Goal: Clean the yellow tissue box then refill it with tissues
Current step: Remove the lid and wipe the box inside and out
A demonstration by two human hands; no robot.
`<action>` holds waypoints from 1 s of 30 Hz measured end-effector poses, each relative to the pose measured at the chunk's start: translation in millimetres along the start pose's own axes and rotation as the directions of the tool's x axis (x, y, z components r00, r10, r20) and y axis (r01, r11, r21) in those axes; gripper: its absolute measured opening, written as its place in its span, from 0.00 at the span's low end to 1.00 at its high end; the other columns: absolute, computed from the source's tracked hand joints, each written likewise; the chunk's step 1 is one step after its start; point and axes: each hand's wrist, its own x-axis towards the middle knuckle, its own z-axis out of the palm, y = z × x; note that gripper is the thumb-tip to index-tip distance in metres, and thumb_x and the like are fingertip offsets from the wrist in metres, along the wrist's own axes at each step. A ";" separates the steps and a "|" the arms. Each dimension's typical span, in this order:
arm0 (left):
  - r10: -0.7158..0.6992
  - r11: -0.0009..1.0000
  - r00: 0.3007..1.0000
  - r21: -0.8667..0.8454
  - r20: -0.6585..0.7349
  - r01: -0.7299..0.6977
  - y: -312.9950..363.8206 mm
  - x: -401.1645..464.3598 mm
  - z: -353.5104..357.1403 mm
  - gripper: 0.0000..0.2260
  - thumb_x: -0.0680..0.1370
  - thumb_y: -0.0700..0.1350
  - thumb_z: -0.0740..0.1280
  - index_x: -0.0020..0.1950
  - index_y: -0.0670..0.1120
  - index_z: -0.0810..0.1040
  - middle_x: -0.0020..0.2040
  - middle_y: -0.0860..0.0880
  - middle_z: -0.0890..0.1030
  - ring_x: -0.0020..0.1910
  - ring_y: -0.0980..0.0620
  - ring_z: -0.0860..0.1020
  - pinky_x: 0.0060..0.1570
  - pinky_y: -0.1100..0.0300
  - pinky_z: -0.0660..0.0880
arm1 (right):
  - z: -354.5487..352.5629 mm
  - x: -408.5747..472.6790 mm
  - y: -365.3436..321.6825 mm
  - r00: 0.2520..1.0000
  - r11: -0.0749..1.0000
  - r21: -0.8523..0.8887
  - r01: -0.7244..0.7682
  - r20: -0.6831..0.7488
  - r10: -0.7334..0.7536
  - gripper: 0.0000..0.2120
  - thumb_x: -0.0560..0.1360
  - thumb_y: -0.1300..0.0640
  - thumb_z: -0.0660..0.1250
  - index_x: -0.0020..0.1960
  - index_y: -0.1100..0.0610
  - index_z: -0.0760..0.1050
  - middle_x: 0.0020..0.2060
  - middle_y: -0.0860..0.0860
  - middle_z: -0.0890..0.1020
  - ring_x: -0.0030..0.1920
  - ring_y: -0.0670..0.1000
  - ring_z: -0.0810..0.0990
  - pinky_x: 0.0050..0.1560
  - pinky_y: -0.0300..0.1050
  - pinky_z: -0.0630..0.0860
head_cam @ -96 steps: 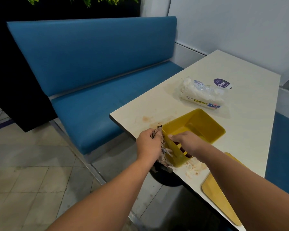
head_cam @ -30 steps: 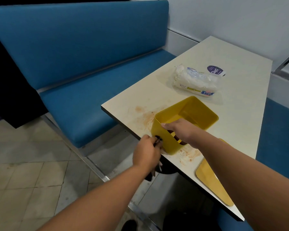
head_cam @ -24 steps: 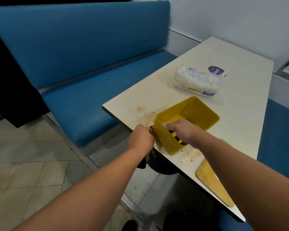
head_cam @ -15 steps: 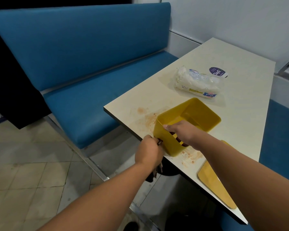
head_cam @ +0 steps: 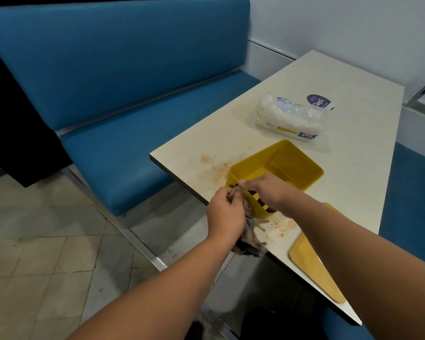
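Steadying the yellow tissue box at the table corner, right hand clamping its near wall; left hand gripping a soft rag. Likely handling light, rigid, slippery; holding by the rim.

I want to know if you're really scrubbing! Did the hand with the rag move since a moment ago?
Yes. The left hand has come up along the yellow box, lifting the rag from below the table edge to near the box's rim.
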 end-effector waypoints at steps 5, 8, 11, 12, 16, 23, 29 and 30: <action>-0.052 0.993 0.999 0.103 0.002 0.051 -14.7 1.2 0.1 0.07 0.81 0.48 0.62 0.46 0.48 0.75 0.42 0.49 0.79 0.42 0.49 0.77 0.35 0.58 0.70 | 0.8 -0.4 1.5 1.000 1.000 0.001 -0.013 0.010 0.013 0.25 0.78 0.39 0.61 0.54 0.61 0.79 0.50 0.59 0.80 0.47 0.60 0.79 0.42 0.50 0.72; -0.040 0.997 0.997 0.065 -0.068 0.045 -5.5 14.1 -3.8 0.09 0.81 0.47 0.62 0.42 0.46 0.75 0.40 0.48 0.78 0.40 0.49 0.76 0.36 0.57 0.70 | 1.2 0.0 1.5 1.000 1.000 0.001 -0.005 -0.003 0.005 0.30 0.78 0.39 0.61 0.62 0.67 0.75 0.62 0.63 0.77 0.54 0.64 0.78 0.44 0.52 0.73; 0.032 0.999 0.991 -0.026 -0.127 -0.036 7.4 18.1 -4.9 0.10 0.80 0.48 0.64 0.40 0.48 0.74 0.39 0.48 0.79 0.39 0.51 0.77 0.38 0.56 0.74 | 2.5 -1.3 -0.2 1.000 1.000 -0.003 0.020 -0.004 -0.020 0.32 0.78 0.40 0.61 0.62 0.70 0.71 0.63 0.69 0.72 0.59 0.70 0.74 0.52 0.62 0.76; 0.024 0.999 0.992 -0.026 -0.125 -0.027 6.1 17.0 -4.7 0.09 0.81 0.47 0.63 0.41 0.48 0.74 0.39 0.49 0.79 0.39 0.51 0.77 0.37 0.57 0.74 | 2.8 -2.1 -1.1 1.000 1.000 0.001 0.020 -0.003 -0.020 0.32 0.78 0.40 0.61 0.63 0.70 0.70 0.64 0.69 0.71 0.60 0.70 0.73 0.57 0.65 0.74; -0.055 0.997 0.994 0.050 -0.093 0.060 -1.5 17.2 -4.3 0.10 0.81 0.46 0.63 0.39 0.48 0.73 0.37 0.50 0.76 0.38 0.51 0.74 0.34 0.58 0.69 | 3.2 -2.0 -0.9 1.000 1.000 0.007 0.003 -0.003 -0.003 0.33 0.78 0.40 0.61 0.65 0.69 0.69 0.65 0.68 0.71 0.60 0.70 0.74 0.56 0.63 0.75; -0.036 0.999 0.999 0.033 -0.029 0.037 -11.4 3.5 1.2 0.06 0.81 0.46 0.63 0.44 0.48 0.75 0.42 0.47 0.80 0.43 0.49 0.77 0.39 0.54 0.72 | 2.1 -4.9 -2.4 0.999 0.999 -0.009 0.031 -0.005 -0.032 0.32 0.79 0.40 0.61 0.64 0.70 0.70 0.64 0.69 0.71 0.60 0.71 0.73 0.49 0.59 0.75; 0.114 0.990 0.993 0.077 0.022 -0.116 -24.1 -24.8 16.4 0.07 0.80 0.46 0.62 0.43 0.49 0.73 0.44 0.47 0.77 0.42 0.52 0.75 0.38 0.58 0.71 | 1.8 -4.2 -0.8 0.999 0.999 0.011 0.043 0.008 -0.043 0.33 0.79 0.41 0.61 0.61 0.72 0.71 0.46 0.70 0.76 0.39 0.62 0.73 0.41 0.51 0.69; 0.089 0.992 0.996 0.087 0.029 -0.092 -28.6 -26.7 17.4 0.07 0.80 0.46 0.62 0.43 0.49 0.73 0.44 0.47 0.77 0.43 0.51 0.75 0.38 0.58 0.71 | 1.5 -5.1 -1.7 0.999 0.999 0.017 0.044 0.006 -0.044 0.33 0.79 0.41 0.61 0.63 0.72 0.70 0.48 0.68 0.78 0.41 0.65 0.75 0.43 0.54 0.73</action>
